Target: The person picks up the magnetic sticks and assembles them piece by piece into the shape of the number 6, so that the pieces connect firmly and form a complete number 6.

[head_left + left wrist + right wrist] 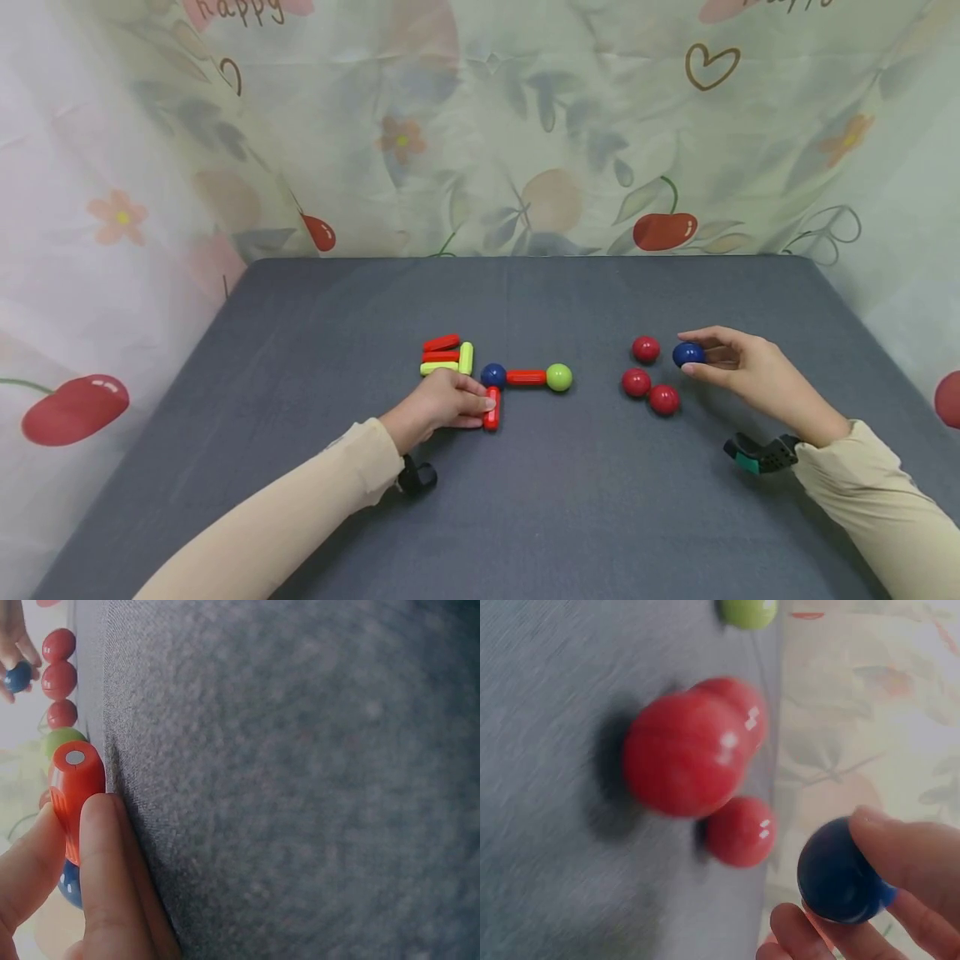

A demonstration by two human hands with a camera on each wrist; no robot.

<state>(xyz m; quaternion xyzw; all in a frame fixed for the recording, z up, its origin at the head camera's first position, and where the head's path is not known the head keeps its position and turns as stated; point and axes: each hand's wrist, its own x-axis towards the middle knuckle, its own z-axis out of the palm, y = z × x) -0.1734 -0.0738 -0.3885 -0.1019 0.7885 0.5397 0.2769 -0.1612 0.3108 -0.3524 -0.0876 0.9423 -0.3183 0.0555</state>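
Red rod (492,417) pinched, my left hand (446,402) probably steadied it against the blue ball (492,375); my right hand (742,367) held a second ball (687,354) above the counter (585,500) near three red balls (636,382), apparently gripped so its left side was bare.

We've got a wide lane on the bench (585,508) here, opening between the green ball (558,377) and three red balls (636,382)! Those reds block the right hand's (738,362) low route leftward, but we see room round their near side. Over at the left hand (446,402), loose sticks (467,358) crowd the far side, and a blue ball (493,375) and red rod (526,377) make a low barrier ahead to the right.
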